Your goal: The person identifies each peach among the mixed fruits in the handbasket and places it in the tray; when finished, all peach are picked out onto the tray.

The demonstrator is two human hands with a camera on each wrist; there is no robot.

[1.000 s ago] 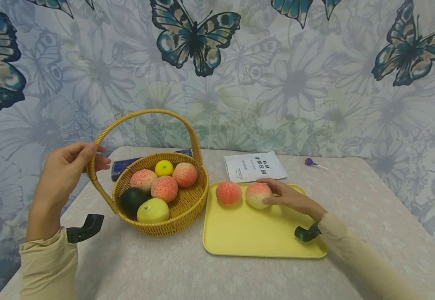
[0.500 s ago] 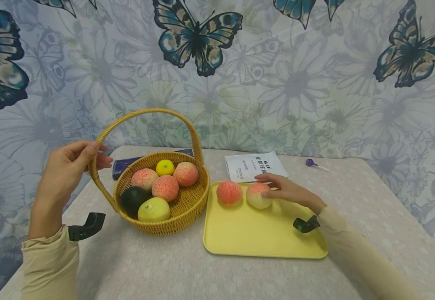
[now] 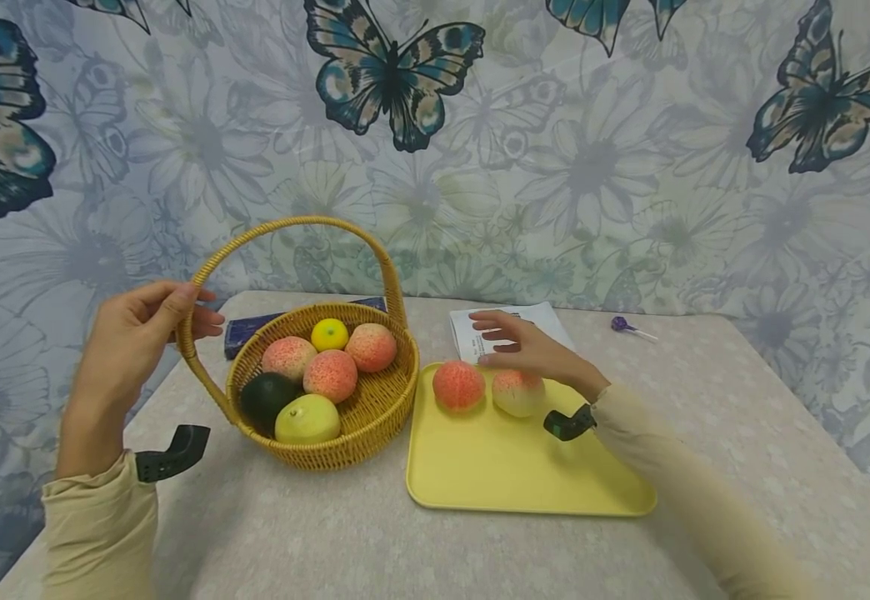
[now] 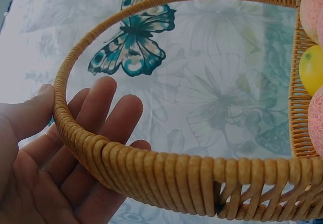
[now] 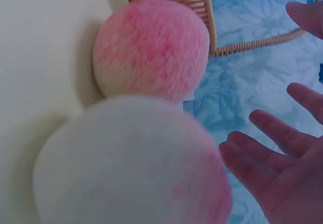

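Observation:
My left hand (image 3: 129, 337) holds the handle (image 3: 197, 283) of a wicker basket (image 3: 322, 457) on its left side, thumb in front and fingers behind. In the basket lie several peaches (image 3: 330, 377), a yellow citrus fruit (image 3: 329, 334), a yellow-green round fruit (image 3: 307, 420) and a dark green fruit (image 3: 268, 402). My right hand (image 3: 536, 350) hovers with spread fingers above two peaches on a yellow tray (image 3: 510, 475). The redder peach (image 3: 458, 387) is on the left. Beside it sits the pale peach (image 3: 517, 395), partly under the hand. The right wrist view shows nothing between the fingers.
Behind the tray lies a white printed packet (image 3: 547, 321), partly covered by the right hand. A purple lollipop (image 3: 632, 328) rests further right. A dark blue object (image 3: 243, 333) lies behind the basket. The patterned cloth backdrop (image 3: 435, 183) rises at the table's far edge.
My right hand has let go of the pale peach, risen and moved left above the two peaches. The peach stays on the tray. The left hand keeps its hold on the handle.

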